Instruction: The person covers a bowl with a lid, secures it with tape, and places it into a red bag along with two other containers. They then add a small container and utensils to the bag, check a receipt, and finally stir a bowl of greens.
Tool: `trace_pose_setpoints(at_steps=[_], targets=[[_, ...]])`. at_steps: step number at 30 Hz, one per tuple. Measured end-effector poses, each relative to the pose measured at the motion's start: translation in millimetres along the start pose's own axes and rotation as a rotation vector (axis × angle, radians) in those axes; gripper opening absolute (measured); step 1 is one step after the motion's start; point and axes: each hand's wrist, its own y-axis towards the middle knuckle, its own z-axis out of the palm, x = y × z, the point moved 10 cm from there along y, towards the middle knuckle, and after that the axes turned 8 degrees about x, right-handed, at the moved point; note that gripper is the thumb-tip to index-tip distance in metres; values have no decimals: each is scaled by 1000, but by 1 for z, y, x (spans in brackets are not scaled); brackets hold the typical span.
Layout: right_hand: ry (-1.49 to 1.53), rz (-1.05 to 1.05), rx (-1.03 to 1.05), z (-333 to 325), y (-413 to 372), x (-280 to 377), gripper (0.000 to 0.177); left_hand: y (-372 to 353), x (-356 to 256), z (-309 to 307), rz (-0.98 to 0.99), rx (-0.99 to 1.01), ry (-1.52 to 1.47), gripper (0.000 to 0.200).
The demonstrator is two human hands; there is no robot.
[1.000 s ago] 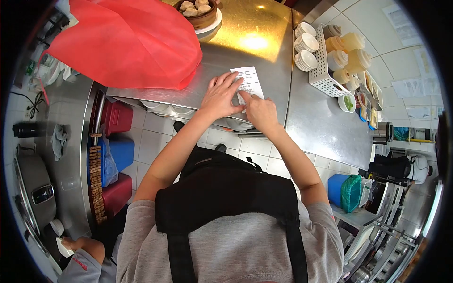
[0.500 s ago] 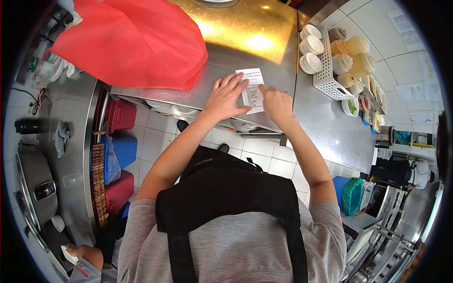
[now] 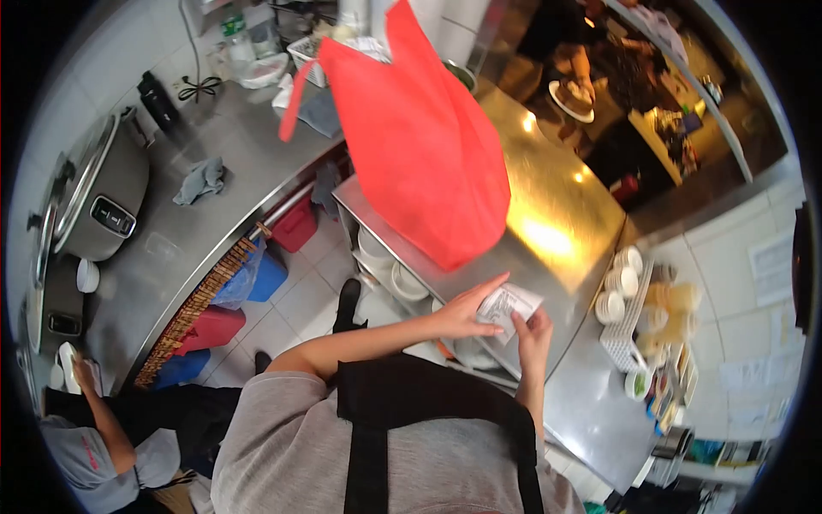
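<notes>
A small white printed receipt is between my two hands, over the front edge of the steel counter. My left hand grips its left side, the fingers stretched along the back edge and the thumb below. My right hand pinches the lower right side. A red cloth bag with loop handles stands on the counter just beyond my left hand. It looks full, but its contents are hidden.
Stacked white cups and a white basket of sauce bottles stand right. A co-worker at lower left holds something white. Left are a grey cloth and a cooker. Another person's hand is beyond the pass.
The receipt lay flat on the counter under my hands; now it is lifted and held by both. My view has turned left, bringing the co-worker and the pass opening into sight.
</notes>
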Motion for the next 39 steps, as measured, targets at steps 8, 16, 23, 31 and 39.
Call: trace_pose_setpoints(at_steps=[8,16,23,31,39], targets=[[-296,-312,205,121,72,119,19,-45,-183,-298,573,-481,412,39],[-558,-474,-322,135,128,172,37,48,-39,-657,327,-947,-85,20],[-753,-342,-313,158,141,161,68,135,104,-670,41,-679,203,27],[-739,-204,-437,128,116,123,58,139,167,-661,-252,-499,0,36],[-677,-58,-455,95,94,63,68,47,108,-584,-31,-566,957,80]])
